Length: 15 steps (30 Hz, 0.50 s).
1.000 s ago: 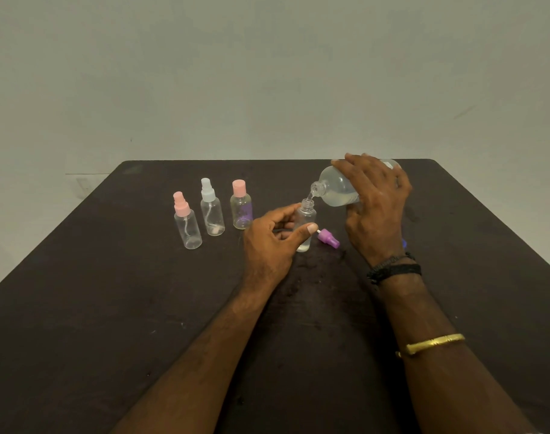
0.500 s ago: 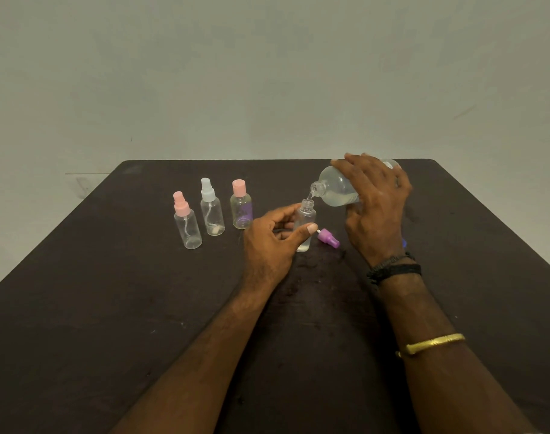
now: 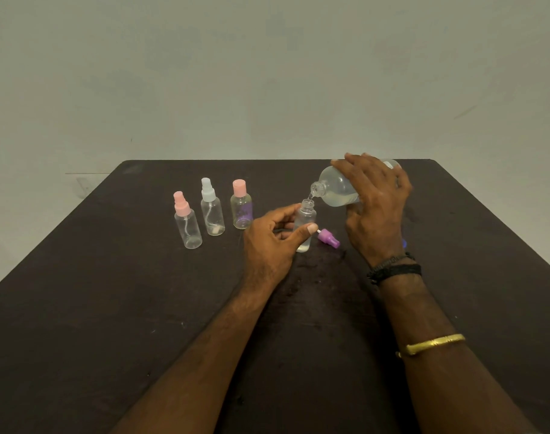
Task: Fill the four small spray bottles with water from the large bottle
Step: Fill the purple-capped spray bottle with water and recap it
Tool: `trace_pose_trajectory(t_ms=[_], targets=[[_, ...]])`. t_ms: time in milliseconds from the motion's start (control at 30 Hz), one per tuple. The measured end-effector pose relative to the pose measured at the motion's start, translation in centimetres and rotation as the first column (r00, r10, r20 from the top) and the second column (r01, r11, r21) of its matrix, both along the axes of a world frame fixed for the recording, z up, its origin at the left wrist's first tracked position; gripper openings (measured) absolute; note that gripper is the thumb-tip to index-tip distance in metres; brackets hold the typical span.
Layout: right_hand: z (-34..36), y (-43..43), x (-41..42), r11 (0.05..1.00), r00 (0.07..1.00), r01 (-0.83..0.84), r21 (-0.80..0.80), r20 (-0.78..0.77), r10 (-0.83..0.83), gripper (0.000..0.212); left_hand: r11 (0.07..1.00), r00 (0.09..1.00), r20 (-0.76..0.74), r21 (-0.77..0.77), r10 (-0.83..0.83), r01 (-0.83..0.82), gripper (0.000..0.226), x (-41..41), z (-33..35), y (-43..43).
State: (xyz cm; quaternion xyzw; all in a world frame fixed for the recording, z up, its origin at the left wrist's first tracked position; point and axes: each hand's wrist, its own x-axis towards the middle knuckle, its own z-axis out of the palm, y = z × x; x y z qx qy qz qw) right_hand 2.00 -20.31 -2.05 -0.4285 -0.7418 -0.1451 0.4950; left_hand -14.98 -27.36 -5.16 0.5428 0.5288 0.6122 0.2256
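Note:
My left hand [image 3: 272,242] grips a small clear uncapped spray bottle [image 3: 305,219] that stands upright on the dark table [image 3: 110,308]. My right hand [image 3: 375,208] holds the large clear bottle [image 3: 334,189] tilted down to the left, its mouth just above the small bottle's neck, and a thin stream of water runs in. A little water sits at the small bottle's bottom. Its purple spray cap [image 3: 328,239] lies on the table right beside it. Three capped small bottles stand to the left: one with a pink sprayer [image 3: 187,225], one with a white sprayer [image 3: 212,211], one with a pink cap [image 3: 241,208].
A small blue thing [image 3: 404,243] peeks out behind my right wrist; I cannot tell what it is. The table's far edge runs just behind the large bottle, with a plain wall beyond.

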Motion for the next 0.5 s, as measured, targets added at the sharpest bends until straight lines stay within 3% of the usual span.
trace_pose_trajectory(t_ms=[500], targets=[[0.05, 0.0, 0.04, 1.0, 1.0, 0.008, -0.023, 0.014, -0.008, 0.076, 0.999, 0.999, 0.021, 0.019, -0.038, 0.037, 0.042, 0.2, 0.03, 0.12]])
